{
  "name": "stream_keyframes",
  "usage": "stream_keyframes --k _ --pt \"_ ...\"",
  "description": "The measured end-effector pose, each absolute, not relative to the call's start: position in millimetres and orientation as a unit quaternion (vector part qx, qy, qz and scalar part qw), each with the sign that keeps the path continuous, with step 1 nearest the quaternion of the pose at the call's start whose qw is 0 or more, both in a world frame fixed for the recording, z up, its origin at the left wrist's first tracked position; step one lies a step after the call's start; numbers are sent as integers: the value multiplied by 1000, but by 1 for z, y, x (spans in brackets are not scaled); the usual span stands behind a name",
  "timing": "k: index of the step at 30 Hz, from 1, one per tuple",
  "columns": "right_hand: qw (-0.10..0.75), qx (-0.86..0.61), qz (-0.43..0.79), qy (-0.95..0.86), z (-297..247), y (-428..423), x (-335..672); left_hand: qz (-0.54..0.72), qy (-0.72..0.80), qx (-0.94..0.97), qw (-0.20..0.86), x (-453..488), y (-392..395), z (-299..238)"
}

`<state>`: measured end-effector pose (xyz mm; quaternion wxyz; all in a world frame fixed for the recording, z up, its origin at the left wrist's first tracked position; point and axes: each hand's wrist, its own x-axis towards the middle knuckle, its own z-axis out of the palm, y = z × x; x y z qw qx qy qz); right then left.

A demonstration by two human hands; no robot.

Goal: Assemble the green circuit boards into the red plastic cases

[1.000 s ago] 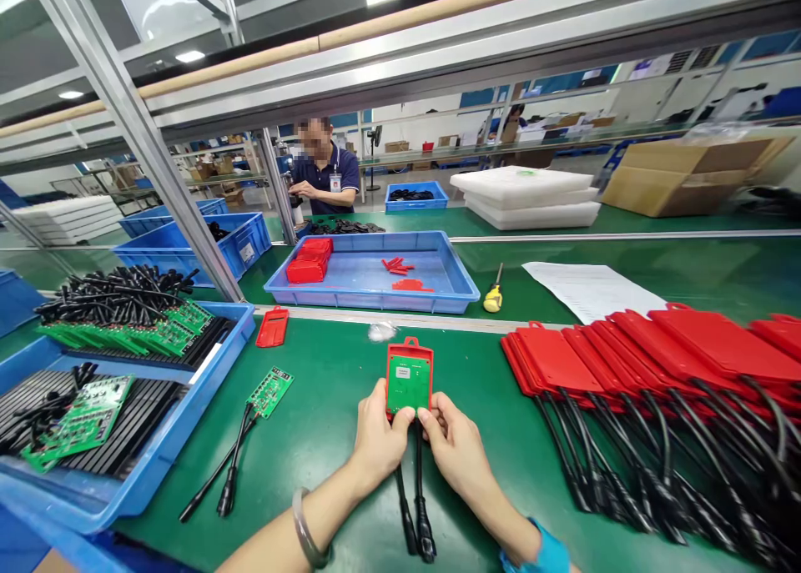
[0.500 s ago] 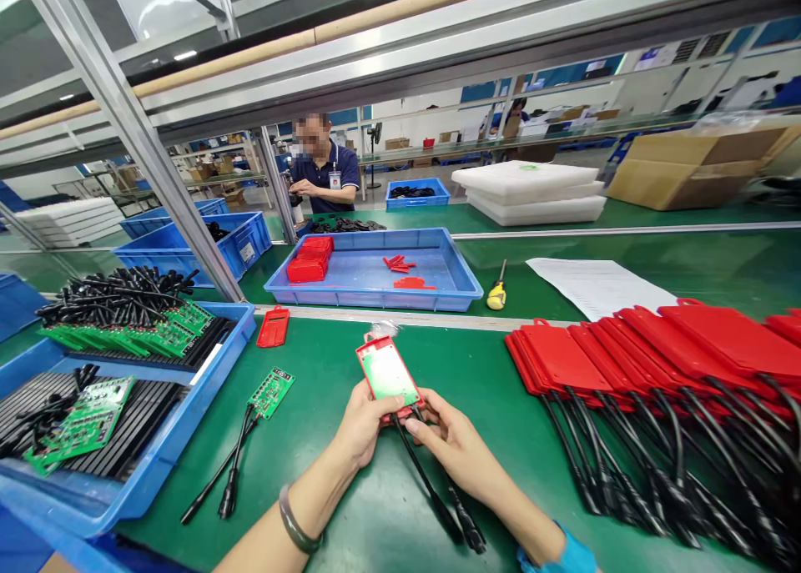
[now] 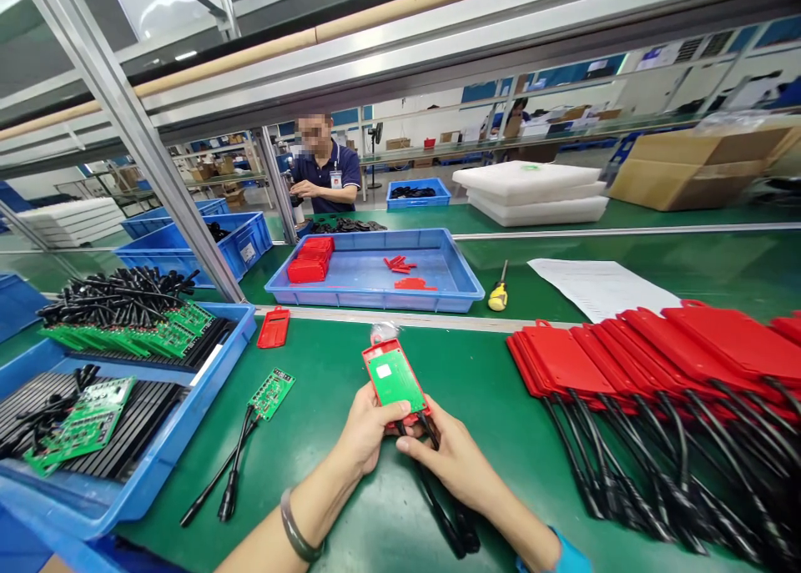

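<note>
A red plastic case with a green circuit board lying in it is held above the bench. My left hand grips its lower left side, the thumb pressed on the board. At the lower right corner, my right hand has its fingers closed around the black cables where they leave the case; the fingertips are partly hidden. To the left, another circuit board with two black cables lies on the green bench, near a red cover with a rectangular window.
A blue tray with red parts stands behind my hands, a yellow-handled screwdriver beside it. Finished-looking red cases with cables pile up on the right. The left blue bin holds boards. A co-worker stands across the bench.
The held case has tilted and shifted slightly right and down, so the glare on its board is gone and a white square shows. My right thumb has moved left across the cables.
</note>
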<state>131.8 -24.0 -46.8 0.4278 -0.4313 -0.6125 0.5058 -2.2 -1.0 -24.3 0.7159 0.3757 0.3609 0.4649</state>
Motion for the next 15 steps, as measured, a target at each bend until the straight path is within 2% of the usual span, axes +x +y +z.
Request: stream_keyframes --k 4,7,10,12,15 --pt "438 -419 539 -585 -46 -27 132 468 366 360 719 -5 2 -28" --pt "460 -463 536 -535 -39 -19 137 476 396 355 701 -8 9 -30" --pt "446 -515 430 -592 -19 12 148 470 412 370 687 -11 16 -32" --pt "375 -525 308 -700 2 50 159 461 414 378 688 -10 18 -33" --pt "331 -559 231 -724 33 125 177 441 411 383 700 -9 18 -35"
